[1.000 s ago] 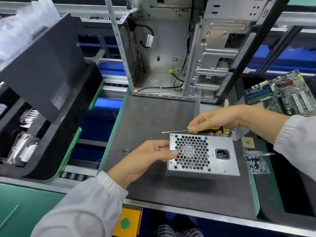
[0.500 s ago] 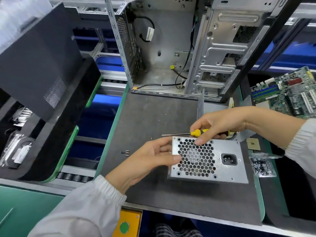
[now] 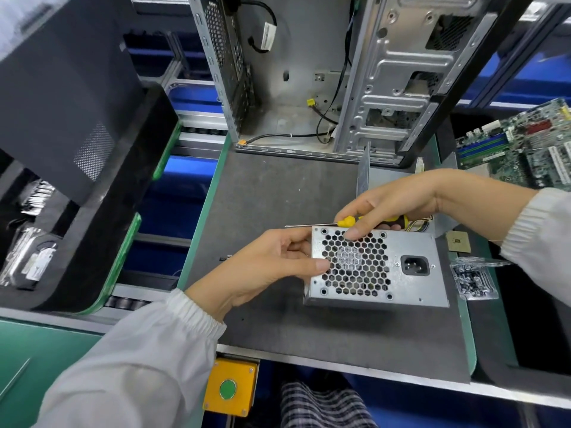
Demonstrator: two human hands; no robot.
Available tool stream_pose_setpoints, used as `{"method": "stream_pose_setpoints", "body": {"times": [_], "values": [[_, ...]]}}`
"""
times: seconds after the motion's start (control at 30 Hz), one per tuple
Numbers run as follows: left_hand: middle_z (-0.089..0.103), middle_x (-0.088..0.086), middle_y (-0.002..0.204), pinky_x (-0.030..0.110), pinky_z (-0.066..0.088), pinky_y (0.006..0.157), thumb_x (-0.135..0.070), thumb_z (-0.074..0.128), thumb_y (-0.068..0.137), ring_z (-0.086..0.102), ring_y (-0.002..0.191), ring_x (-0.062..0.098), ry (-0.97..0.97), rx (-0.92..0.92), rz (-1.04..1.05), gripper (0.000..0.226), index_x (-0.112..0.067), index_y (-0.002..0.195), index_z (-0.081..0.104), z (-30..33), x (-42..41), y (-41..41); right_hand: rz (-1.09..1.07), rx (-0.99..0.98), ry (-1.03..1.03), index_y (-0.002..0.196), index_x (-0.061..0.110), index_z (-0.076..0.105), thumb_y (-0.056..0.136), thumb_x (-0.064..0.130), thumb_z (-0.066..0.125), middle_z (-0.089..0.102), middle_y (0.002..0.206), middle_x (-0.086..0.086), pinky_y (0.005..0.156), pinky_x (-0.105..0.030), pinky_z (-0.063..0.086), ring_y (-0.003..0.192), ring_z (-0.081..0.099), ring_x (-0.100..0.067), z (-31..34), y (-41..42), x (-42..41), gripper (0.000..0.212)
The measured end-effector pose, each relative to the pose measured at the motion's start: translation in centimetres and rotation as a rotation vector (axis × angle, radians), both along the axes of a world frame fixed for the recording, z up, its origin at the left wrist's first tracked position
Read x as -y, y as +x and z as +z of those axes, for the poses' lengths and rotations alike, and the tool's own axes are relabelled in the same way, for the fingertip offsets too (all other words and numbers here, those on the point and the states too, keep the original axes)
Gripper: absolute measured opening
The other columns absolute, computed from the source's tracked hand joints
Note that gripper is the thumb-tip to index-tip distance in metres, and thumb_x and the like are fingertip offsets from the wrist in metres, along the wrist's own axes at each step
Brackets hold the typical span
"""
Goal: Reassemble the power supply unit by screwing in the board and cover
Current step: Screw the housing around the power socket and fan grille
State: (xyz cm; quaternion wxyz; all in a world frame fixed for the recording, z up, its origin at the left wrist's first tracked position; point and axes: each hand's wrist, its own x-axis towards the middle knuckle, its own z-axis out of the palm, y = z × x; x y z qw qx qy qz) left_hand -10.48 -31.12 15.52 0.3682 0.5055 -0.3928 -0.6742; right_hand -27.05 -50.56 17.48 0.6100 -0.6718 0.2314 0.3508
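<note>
A silver power supply unit [image 3: 411, 288] stands on the dark mat [image 3: 262, 193], its honeycomb fan grille and black power socket facing up. My left hand [image 3: 268, 267] grips the unit's left edge, thumb on the grille. My right hand [image 3: 398, 202] holds a yellow and black screwdriver [image 3: 346, 222] lying level along the unit's far edge, shaft pointing left. One right finger touches the grille's top edge. Two small dark screws [image 3: 225, 258] lie on the mat left of my left hand.
An open computer case [image 3: 309, 72] stands behind the mat. A motherboard [image 3: 525, 146] lies at the right, with a processor chip [image 3: 458, 241] and a bag of screws [image 3: 474, 278] beside the unit. Black trays [image 3: 77, 149] fill the left. A yellow button box [image 3: 230, 387] sits below the mat.
My right hand with the screwdriver has come down to the unit's far edge, a finger now touching the grille. My left hand keeps its grip on the left edge.
</note>
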Motion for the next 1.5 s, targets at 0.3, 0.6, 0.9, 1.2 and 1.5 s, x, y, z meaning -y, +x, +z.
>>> {"method": "stream_pose_setpoints", "body": {"times": [0.3,0.6,0.9,1.2,1.5], "values": [[0.065,0.012,0.128,0.037,0.049,0.102,-0.009,0.066,0.09,0.062,0.118,0.027,-0.015,0.012,-0.011,0.048,-0.015,0.136,0.054,0.1,-0.2,0.0,-0.012,0.007,-0.009,0.107,0.004,0.058,0.089,0.041,0.061,0.055,0.08,0.001,0.042,-0.013,0.032,0.055,0.04,-0.005,0.6,0.6,-0.3,0.041],[0.067,0.007,0.126,0.034,0.053,0.097,-0.013,0.054,0.098,0.064,0.116,0.024,-0.016,-0.044,-0.014,0.036,-0.009,0.134,0.056,-0.2,-0.1,-0.4,-0.009,-0.032,-0.082,0.107,0.01,0.064,0.08,0.059,0.061,0.05,0.075,0.0,0.042,-0.016,0.027,0.054,0.036,-0.008,0.7,0.2,-0.4,0.055],[0.07,0.014,0.114,0.024,0.045,0.068,-0.03,0.058,0.095,0.062,0.087,0.009,-0.085,0.102,0.075,0.04,-0.018,0.134,0.056,-0.3,-1.1,-0.7,-0.075,0.013,-0.006,0.101,0.009,0.061,0.077,0.045,0.07,0.059,0.098,-0.02,0.062,-0.027,0.037,0.082,0.051,-0.03,0.1,-0.7,-1.3,0.045],[0.066,0.02,0.117,0.031,0.047,0.07,-0.023,0.049,0.1,0.061,0.089,0.016,-0.085,0.175,0.062,0.035,-0.016,0.134,0.054,0.5,-1.3,-1.3,-0.105,0.012,0.016,0.094,0.019,0.061,0.079,0.04,0.071,0.058,0.094,-0.016,0.045,-0.02,0.036,0.066,0.05,-0.02,-0.3,-0.8,-1.1,0.028],[0.073,0.014,0.105,0.039,0.054,0.084,-0.023,0.052,0.099,0.066,0.089,0.023,-0.036,0.257,0.041,0.026,-0.007,0.117,0.062,0.7,-2.0,-0.9,-0.139,0.002,0.02,0.111,-0.005,0.048,0.07,0.046,0.08,0.053,0.105,-0.024,0.069,-0.029,0.033,0.094,0.04,-0.038,-0.6,-1.0,-1.2,0.073]]}}
